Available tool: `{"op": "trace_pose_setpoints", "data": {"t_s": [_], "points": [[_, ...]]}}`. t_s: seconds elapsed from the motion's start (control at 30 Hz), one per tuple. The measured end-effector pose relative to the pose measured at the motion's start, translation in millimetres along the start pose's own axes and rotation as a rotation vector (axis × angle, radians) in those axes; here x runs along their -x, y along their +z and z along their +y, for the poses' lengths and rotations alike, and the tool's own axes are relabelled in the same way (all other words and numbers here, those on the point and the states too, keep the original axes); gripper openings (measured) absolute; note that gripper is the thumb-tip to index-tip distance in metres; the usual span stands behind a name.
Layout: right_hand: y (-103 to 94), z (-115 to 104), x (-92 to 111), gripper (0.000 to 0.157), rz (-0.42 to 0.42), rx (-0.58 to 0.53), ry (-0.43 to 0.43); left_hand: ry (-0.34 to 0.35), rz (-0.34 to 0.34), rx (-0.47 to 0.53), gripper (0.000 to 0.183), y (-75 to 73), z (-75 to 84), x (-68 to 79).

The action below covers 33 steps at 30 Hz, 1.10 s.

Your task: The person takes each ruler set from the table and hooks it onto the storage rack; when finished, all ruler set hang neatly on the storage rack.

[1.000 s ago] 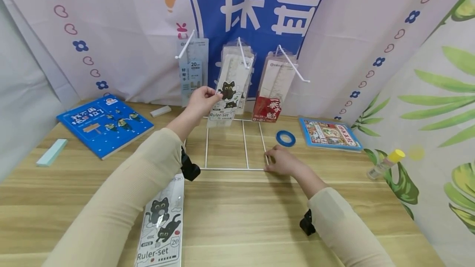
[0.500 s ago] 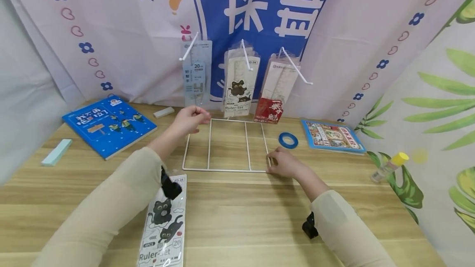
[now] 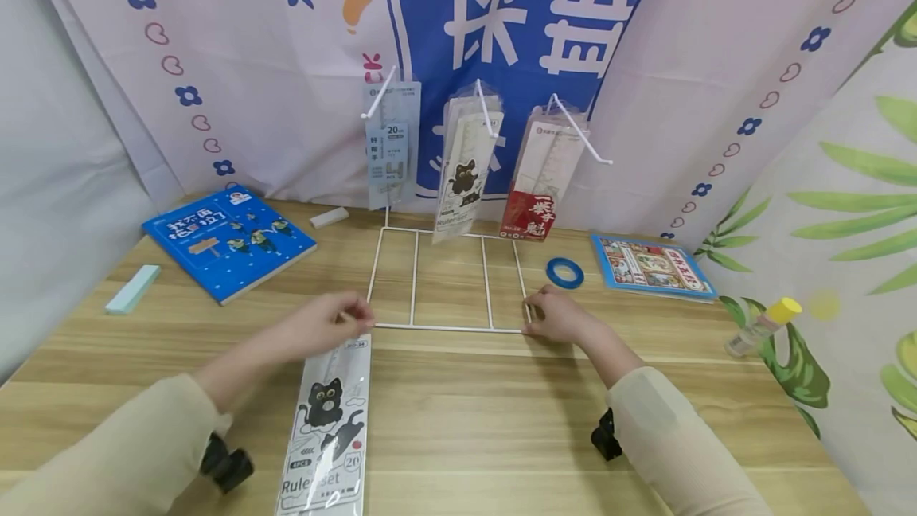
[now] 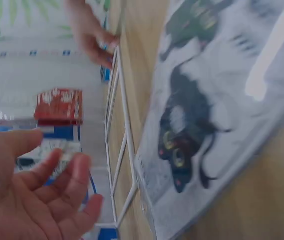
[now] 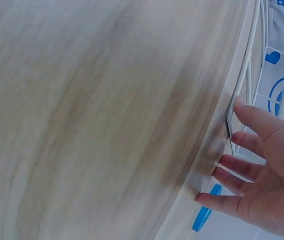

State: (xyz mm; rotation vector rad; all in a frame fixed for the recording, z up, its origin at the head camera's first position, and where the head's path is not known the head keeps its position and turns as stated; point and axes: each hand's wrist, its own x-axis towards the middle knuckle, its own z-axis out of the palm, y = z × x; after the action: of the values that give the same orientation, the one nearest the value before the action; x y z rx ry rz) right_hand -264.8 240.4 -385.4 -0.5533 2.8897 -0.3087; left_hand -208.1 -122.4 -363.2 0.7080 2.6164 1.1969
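Note:
A white wire rack (image 3: 451,329) stands on the wooden table. Its three hooks carry a blue ruler pack (image 3: 390,158), cat-print Ruler-set packs (image 3: 466,173) and a red-and-white ruler pack (image 3: 530,209). My right hand (image 3: 562,315) pinches the base wire at its front right corner between thumb and index finger, the other fingers spread in the right wrist view. My left hand (image 3: 322,325), holding nothing, is near the front left corner, its fingers loosely bent in the left wrist view. Just below it, another cat-print Ruler-set pack (image 3: 325,440) lies flat on the table.
A blue book (image 3: 229,245), a white eraser (image 3: 329,217) and a pale green block (image 3: 133,290) lie at the left. On the right are a blue tape roll (image 3: 549,271), a comic booklet (image 3: 652,265) and a yellow-capped glue stick (image 3: 762,327). A printed cloth hangs behind.
My left hand has let go of the middle hanging Ruler-set pack and come down toward the table's front left. That pack has swung and turned. My right hand stays at the rack corner.

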Motion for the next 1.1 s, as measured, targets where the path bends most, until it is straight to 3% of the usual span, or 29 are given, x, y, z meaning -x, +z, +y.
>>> {"op": "trace_pose_setpoints", "data": {"t_s": [0.07,0.23,0.33,0.4,0.5,0.67,0.8,0.93,1.03,1.1], "points": [[0.2,0,0,0.052,-0.004,-0.003,-0.001,-0.001,-0.041,-0.133,0.017,7.7,5.7,17.6],[0.0,2,1,0.052,0.004,-0.011,0.005,-0.126,-0.193,-0.461,0.043,25.9,22.4,52.6],[-0.3,4,0,0.052,0.016,-0.009,0.014,-0.121,-0.259,-0.601,0.053,34.1,26.0,62.7],[-1.3,5,1,0.052,0.01,-0.01,0.018,-0.096,-0.267,-0.654,0.056,37.9,25.6,66.5],[-1.5,4,1,0.053,-0.005,-0.011,0.025,-0.077,-0.261,-0.674,0.057,41.6,22.7,70.4],[0.9,4,0,0.054,-0.019,-0.018,0.03,-0.091,-0.255,-0.602,0.057,42.7,17.4,75.3],[1.5,5,-1,0.054,-0.013,-0.005,0.019,-0.099,-0.236,-0.551,0.051,40.7,12.8,78.7],[1.7,5,-2,0.054,-0.016,0.005,0.022,-0.059,-0.194,-0.538,0.041,38.7,6.2,82.8],[1.8,4,-2,0.055,-0.022,0.004,0.028,-0.042,-0.143,-0.545,0.048,37.4,0.0,88.0],[1.7,4,-2,0.055,-0.022,0.004,0.022,-0.079,-0.109,-0.552,0.063,36.1,-4.1,91.9]]}}
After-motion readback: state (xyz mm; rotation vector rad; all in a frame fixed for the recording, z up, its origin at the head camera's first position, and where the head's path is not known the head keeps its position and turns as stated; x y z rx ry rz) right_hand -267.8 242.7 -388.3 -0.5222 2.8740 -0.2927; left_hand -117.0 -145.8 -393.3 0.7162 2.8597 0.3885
